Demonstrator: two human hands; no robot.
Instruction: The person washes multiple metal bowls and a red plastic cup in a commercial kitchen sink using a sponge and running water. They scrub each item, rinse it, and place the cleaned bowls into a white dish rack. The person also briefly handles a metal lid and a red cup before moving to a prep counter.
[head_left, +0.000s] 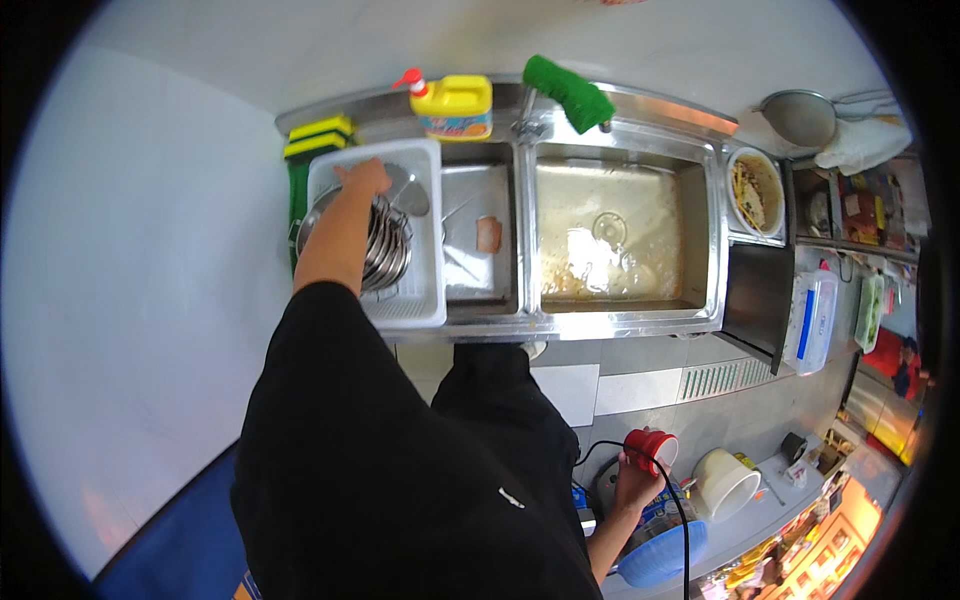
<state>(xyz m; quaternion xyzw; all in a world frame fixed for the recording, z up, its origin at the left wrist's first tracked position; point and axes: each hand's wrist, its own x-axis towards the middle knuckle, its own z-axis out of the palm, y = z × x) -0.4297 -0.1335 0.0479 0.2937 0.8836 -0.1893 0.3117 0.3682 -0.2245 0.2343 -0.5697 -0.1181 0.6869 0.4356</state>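
My left hand (364, 176) reaches into a white plastic basket (433, 300) at the left end of a stainless steel sink unit. Beneath it are a steel bowl (311, 217), a rounded metal piece (411, 196) and a stack of metal dishes (386, 255) with wire-like rims. My fingers are partly curled over the metalware; whether they grip any of it is unclear. Low on the right, behind the sink side, my right hand (641, 484) holds stacked red cups (651, 448) with a pale inside. A black cable (684, 517) runs across that hand and the cups.
A yellow detergent jug (457, 109) with red pump stands behind the basins, by yellow-green sponges (319, 135). A green scouring pad (568, 94) hangs over the tap. The right basin (694, 225) looks wet and yellowish. A food-waste bucket (778, 187) and blue basin (664, 555) are nearby.
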